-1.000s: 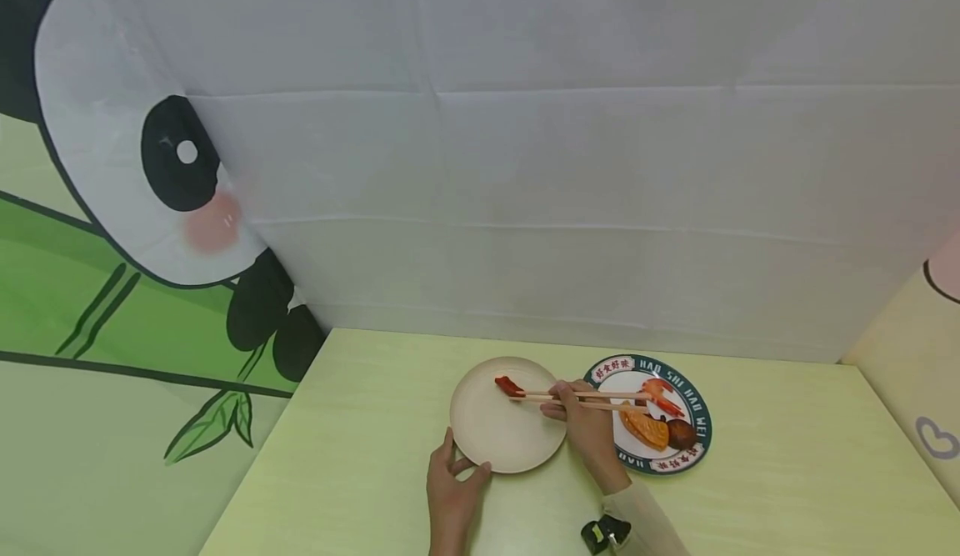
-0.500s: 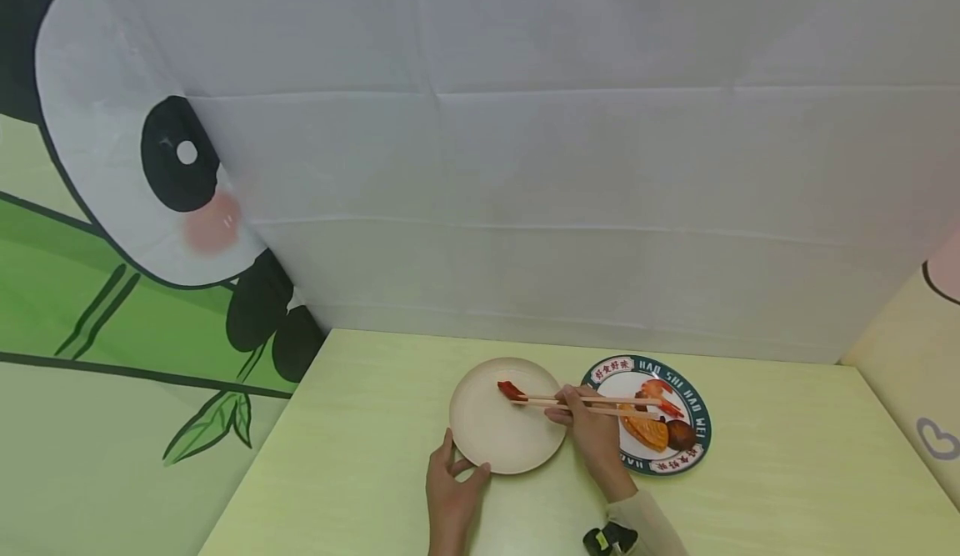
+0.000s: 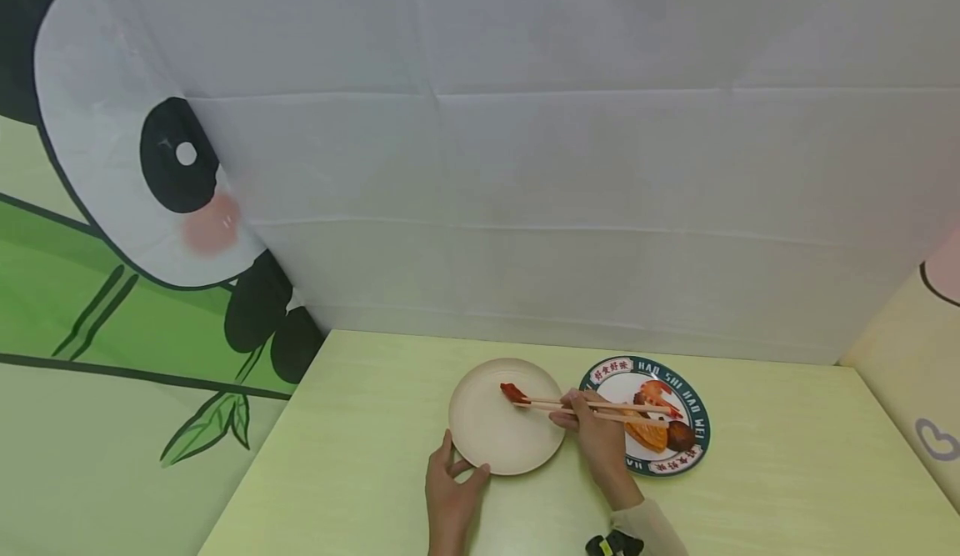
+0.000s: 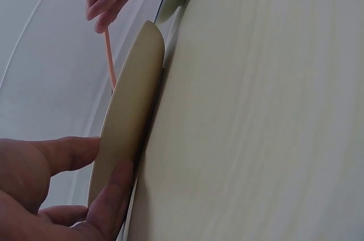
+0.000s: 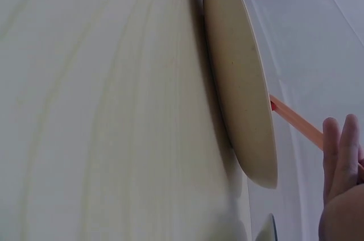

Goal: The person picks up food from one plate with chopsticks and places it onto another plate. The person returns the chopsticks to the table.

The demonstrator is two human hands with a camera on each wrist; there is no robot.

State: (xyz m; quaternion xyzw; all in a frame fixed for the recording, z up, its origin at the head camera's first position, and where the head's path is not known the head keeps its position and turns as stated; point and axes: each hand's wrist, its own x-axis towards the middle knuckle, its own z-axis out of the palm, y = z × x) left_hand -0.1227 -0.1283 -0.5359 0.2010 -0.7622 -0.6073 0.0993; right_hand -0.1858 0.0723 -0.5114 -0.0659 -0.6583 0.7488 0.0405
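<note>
In the head view my left hand (image 3: 453,489) holds the front left rim of a round beige plate (image 3: 480,448), thumb at the front and fingers along the side. My right hand (image 3: 600,439) grips a pair of wooden chopsticks (image 3: 622,411) over the plate's right side. At the chopstick tips is a small reddish-brown piece of food (image 3: 513,393); whether it touches the plate I cannot tell. In the left wrist view, a thumb and fingers (image 4: 111,195) press the plate's outer wall (image 4: 128,110). The right wrist view shows one chopstick (image 5: 298,121) reaching behind the rim.
Right of the beige plate, partly behind my right hand, lies a white plate with a dark green lettered rim (image 3: 701,423). It bears a shrimp-like orange piece (image 3: 654,391), a yellow-orange piece (image 3: 648,435) and a brown round piece (image 3: 680,436). A white sheet (image 3: 562,289) hangs behind the table.
My right hand and the chopsticks have shifted slightly right and toward me. The reddish-brown piece has moved a little the same way. My left hand and the beige plate stay nearly still.
</note>
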